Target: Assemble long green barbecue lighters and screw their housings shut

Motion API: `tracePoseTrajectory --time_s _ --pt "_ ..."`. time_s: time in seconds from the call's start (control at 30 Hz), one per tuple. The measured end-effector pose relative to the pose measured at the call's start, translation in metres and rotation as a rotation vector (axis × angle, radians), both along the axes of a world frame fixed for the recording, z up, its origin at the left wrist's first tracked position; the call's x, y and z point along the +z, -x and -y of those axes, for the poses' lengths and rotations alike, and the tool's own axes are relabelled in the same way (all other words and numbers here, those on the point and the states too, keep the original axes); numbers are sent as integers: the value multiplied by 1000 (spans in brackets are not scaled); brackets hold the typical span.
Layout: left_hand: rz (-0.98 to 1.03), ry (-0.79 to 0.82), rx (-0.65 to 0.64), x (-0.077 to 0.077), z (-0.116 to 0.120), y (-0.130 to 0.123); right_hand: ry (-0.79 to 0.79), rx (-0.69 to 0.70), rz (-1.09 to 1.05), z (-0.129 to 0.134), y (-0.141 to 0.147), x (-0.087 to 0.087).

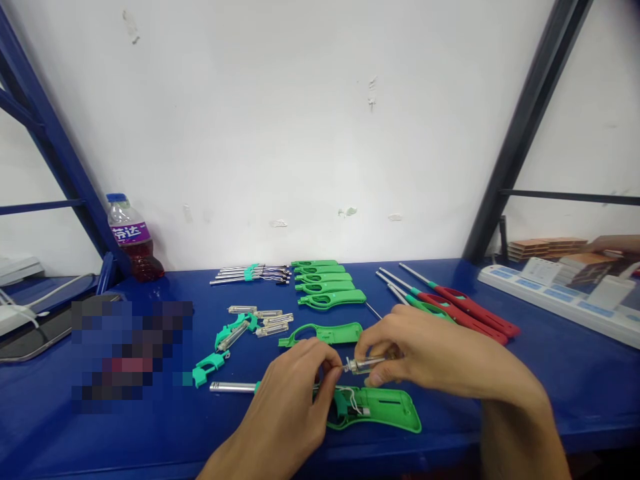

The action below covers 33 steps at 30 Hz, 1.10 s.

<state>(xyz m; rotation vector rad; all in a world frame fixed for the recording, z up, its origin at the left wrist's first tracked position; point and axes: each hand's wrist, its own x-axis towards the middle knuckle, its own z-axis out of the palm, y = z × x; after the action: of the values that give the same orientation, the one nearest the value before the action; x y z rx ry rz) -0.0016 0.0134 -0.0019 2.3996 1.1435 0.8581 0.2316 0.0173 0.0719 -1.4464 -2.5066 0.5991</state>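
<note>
My right hand (425, 343) grips a small clear fuel tank (367, 365) between thumb and fingers, its valve end facing left. At that valve end my left hand (295, 393) is closed in a pinch; what its fingertips hold is too small to make out. Below both hands lies an open green lighter shell half (397, 408), with a teal trigger piece, thin white wires and a small black part inside. A metal lighter tube (233, 387) sticks out to the left beyond my left hand. Just behind the hands rests another green shell half (343, 333).
Several green shells (330, 298) lie at the back, beside bundled metal tubes (235, 273). Loose clear tanks (274, 329) and teal triggers (210, 363) are at left. Red-handled lighters (460, 310), a white power strip (555, 297), and a drink bottle (133, 237) surround them. Another person's hand (617, 245) shows far right.
</note>
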Motion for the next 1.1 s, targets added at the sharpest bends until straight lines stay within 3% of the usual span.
tracePoseTrajectory --time_s 0.5,1.1 --pt "44 59 13 5 1 -2 -8 88 -25 -1 2 4" --pt "51 44 26 5 2 -3 -33 82 12 2 2 6"
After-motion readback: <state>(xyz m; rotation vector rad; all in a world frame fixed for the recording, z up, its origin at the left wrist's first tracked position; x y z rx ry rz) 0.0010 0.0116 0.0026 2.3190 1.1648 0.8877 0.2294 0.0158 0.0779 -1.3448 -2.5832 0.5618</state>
